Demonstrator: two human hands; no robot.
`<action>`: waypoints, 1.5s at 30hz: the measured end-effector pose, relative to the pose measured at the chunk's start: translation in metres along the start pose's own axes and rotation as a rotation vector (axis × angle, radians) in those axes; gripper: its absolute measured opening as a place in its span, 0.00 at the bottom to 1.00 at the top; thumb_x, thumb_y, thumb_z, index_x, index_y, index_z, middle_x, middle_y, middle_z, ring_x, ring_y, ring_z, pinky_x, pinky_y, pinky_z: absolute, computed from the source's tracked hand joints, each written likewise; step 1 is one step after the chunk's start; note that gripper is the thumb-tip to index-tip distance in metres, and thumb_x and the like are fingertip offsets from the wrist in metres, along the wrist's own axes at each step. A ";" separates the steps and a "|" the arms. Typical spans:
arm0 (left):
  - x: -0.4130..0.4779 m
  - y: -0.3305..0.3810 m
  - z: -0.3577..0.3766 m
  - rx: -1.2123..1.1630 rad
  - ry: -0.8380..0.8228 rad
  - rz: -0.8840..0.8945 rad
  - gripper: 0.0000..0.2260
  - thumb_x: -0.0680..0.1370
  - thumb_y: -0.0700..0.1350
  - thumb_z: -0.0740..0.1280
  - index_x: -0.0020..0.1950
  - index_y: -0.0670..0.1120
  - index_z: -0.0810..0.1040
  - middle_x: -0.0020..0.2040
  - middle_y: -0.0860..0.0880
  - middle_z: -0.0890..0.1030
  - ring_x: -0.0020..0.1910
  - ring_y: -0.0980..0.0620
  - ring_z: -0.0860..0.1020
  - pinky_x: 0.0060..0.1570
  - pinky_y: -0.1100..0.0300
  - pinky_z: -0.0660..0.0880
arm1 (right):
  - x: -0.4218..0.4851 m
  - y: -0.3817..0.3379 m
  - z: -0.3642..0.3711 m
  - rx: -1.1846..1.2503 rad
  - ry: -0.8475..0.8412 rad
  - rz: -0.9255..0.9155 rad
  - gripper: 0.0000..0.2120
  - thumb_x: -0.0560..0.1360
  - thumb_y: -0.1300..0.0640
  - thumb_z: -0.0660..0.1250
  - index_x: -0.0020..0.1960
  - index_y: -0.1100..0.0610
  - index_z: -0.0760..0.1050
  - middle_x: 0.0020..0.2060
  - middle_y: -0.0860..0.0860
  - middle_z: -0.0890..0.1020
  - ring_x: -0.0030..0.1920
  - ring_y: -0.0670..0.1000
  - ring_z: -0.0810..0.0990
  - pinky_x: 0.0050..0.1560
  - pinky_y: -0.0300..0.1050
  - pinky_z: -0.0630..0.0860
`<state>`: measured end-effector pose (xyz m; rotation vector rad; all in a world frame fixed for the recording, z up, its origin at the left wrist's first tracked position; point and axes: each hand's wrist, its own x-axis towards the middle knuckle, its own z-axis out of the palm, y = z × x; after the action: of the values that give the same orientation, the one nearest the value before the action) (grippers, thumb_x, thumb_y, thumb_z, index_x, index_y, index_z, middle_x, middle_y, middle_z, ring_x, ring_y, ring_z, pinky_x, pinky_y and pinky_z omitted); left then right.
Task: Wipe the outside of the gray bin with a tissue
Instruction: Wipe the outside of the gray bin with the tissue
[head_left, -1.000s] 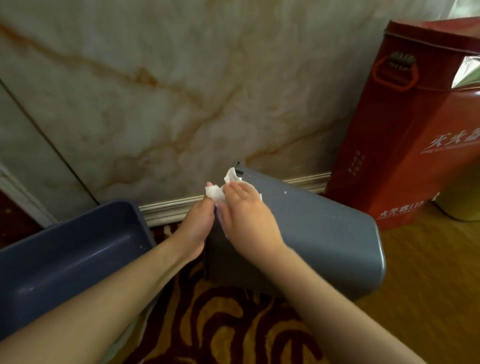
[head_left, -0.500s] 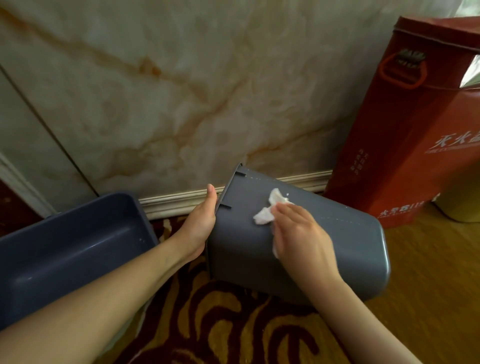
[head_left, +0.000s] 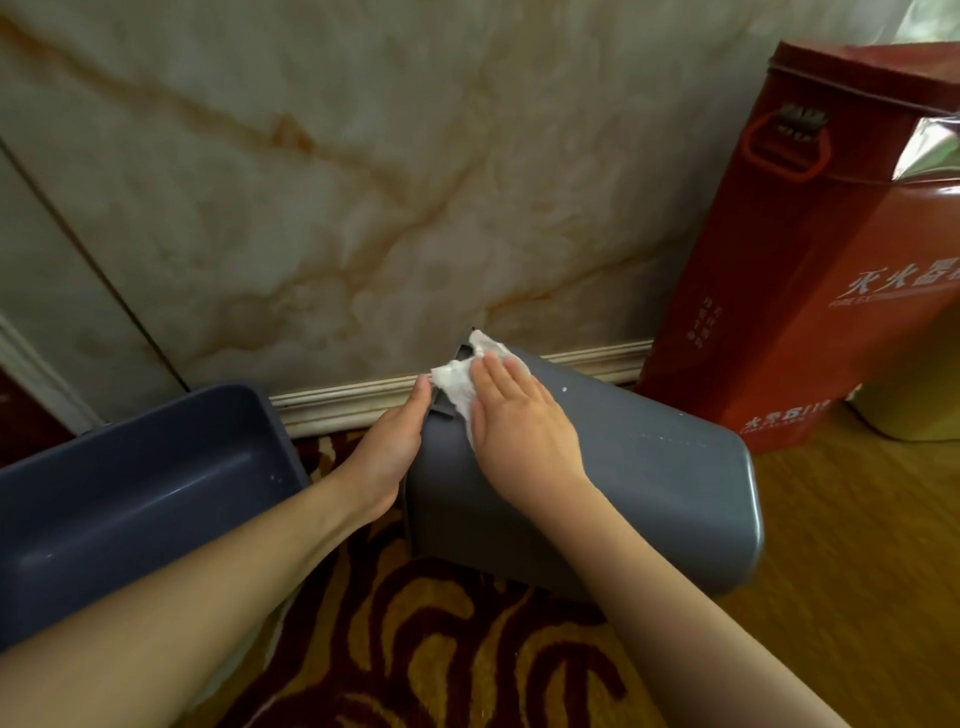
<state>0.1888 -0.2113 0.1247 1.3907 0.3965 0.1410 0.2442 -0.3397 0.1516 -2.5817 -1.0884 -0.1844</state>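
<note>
Marble wall behind, patterned carpet below. Red fire-extinguisher box standing at right, dark gray tub at left. Between them, gray bin lying on its side on the carpet. Right hand flat, fingers straight, on the bin's upper side near the rim. Left hand gripping that rim, fingers hidden. White tissue pressed under the right fingers.

The marble wall stands close behind the gray bin, leaving little room at its far side; a red cabinet blocks the right rear, a dark tub the left; carpet in front and wood floor rightward lie open.
</note>
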 end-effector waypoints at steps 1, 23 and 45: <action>0.000 0.000 0.000 -0.003 0.007 -0.017 0.19 0.79 0.58 0.53 0.50 0.55 0.82 0.54 0.53 0.84 0.53 0.58 0.81 0.45 0.67 0.78 | -0.005 0.007 -0.002 0.002 -0.002 0.042 0.23 0.81 0.53 0.49 0.75 0.56 0.54 0.75 0.51 0.58 0.75 0.49 0.52 0.74 0.44 0.52; 0.018 0.059 0.022 -0.071 -0.007 -0.411 0.19 0.81 0.52 0.54 0.40 0.43 0.76 0.27 0.47 0.83 0.26 0.51 0.81 0.37 0.57 0.75 | -0.064 0.026 -0.030 0.226 0.299 0.208 0.20 0.78 0.65 0.61 0.70 0.58 0.67 0.70 0.54 0.69 0.71 0.51 0.65 0.64 0.41 0.66; 0.010 0.048 0.030 -0.123 0.199 -0.376 0.16 0.78 0.54 0.61 0.39 0.44 0.76 0.30 0.45 0.82 0.26 0.48 0.80 0.29 0.60 0.76 | -0.073 0.087 -0.037 0.171 0.339 0.334 0.06 0.73 0.59 0.69 0.39 0.60 0.82 0.35 0.57 0.83 0.37 0.56 0.78 0.33 0.46 0.73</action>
<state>0.2156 -0.2273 0.1736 1.1625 0.7948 -0.0062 0.2555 -0.4581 0.1463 -2.4171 -0.5220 -0.4089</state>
